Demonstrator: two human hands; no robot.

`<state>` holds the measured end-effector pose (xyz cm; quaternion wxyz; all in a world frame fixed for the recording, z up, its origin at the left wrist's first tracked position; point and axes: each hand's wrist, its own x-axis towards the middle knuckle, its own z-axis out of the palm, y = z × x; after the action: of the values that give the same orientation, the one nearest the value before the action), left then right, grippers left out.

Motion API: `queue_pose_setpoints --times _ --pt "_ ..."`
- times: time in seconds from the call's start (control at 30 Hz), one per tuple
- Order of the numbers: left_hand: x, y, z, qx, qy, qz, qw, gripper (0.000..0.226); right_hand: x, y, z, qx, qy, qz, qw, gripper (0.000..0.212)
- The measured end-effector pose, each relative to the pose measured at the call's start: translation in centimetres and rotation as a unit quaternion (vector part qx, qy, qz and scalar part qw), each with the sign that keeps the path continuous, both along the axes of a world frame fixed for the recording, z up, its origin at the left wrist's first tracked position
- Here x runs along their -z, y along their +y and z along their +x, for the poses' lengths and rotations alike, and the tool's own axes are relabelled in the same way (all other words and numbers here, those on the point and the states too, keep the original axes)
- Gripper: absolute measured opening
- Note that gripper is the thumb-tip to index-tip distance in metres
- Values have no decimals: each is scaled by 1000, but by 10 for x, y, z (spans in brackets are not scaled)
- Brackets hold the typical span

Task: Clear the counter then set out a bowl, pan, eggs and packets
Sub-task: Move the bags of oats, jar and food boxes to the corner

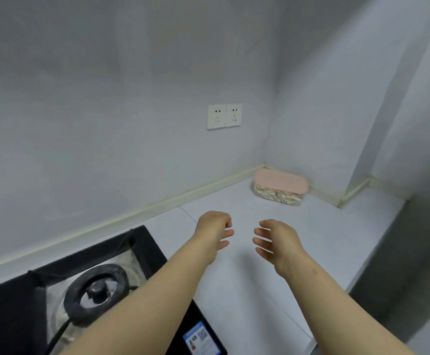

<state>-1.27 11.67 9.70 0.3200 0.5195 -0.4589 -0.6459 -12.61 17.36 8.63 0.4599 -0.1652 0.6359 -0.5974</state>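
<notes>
Both my arms reach out over the pale counter (260, 290). My left hand (215, 233) and my right hand (276, 239) hover side by side above it, palms facing each other, fingers loosely bent, holding nothing. A clear box with a pink lid (280, 187), filled with pale sticks, stands in the far corner of the counter, well beyond both hands. No bowl, pan, eggs or packets show in view.
A black gas hob (29, 303) with a round burner (97, 290) fills the lower left, partly under my left forearm. A double wall socket (225, 116) sits on the back wall. The counter's right edge drops beside a grey wall (401, 265).
</notes>
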Motion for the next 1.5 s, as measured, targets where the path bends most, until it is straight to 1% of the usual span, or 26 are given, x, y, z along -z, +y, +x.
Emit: queue_pose_setpoints --times 0.13,0.3,0.4,0.53,0.6,0.63,0.67,0.73,0.8,0.83,0.9,1.0,1.07,1.17,1.3,1.43,1.5 --pt "11 -46 -51 -2 -14 3 1000 19 11 -45 -58 8 -7 10 1000 14" --pt "33 -114 -142 -34 -32 19 999 19 30 -114 -159 3 -5 20 1000 12" --pt "39 -145 -187 -43 -49 31 997 18 36 -148 -204 -3 -6 32 999 11" --pt "53 -192 -252 -67 -85 7 994 16 47 -197 -268 14 14 51 998 8" --pt "65 -214 -274 -86 -104 -10 991 10 56 -217 -293 35 37 55 997 13" --pt "69 -222 -279 -93 -118 -18 988 10 61 -224 -302 51 59 60 995 21" --pt "75 -232 -287 -95 -130 -28 986 16 68 -233 -313 65 86 69 992 29" --pt "85 -251 -300 -64 -171 -55 982 40 82 -249 -331 89 136 102 981 41" --pt "91 -262 -307 -20 -212 -78 974 64 92 -261 -342 102 149 132 975 52" --pt "94 -268 -311 -11 -214 -80 973 71 97 -267 -346 99 142 141 975 56" --pt "99 -281 -317 -24 -180 -55 982 79 107 -276 -353 88 124 147 977 58" --pt "108 -296 -321 -48 -118 9 992 79 121 -284 -360 69 114 158 978 53" --pt "114 -302 -324 -43 -108 33 993 71 127 -289 -362 63 117 155 979 52" --pt "121 -305 -326 -60 -81 26 995 54 131 -289 -359 55 113 131 983 53" --pt "124 -300 -324 -91 -27 32 995 48 127 -282 -358 32 83 97 991 52" --pt "117 -284 -306 -135 60 57 987 37 112 -270 -349 10 7 54 998 46" --pt "109 -275 -293 -164 94 54 980 35 100 -267 -338 -3 -18 26 999 44"
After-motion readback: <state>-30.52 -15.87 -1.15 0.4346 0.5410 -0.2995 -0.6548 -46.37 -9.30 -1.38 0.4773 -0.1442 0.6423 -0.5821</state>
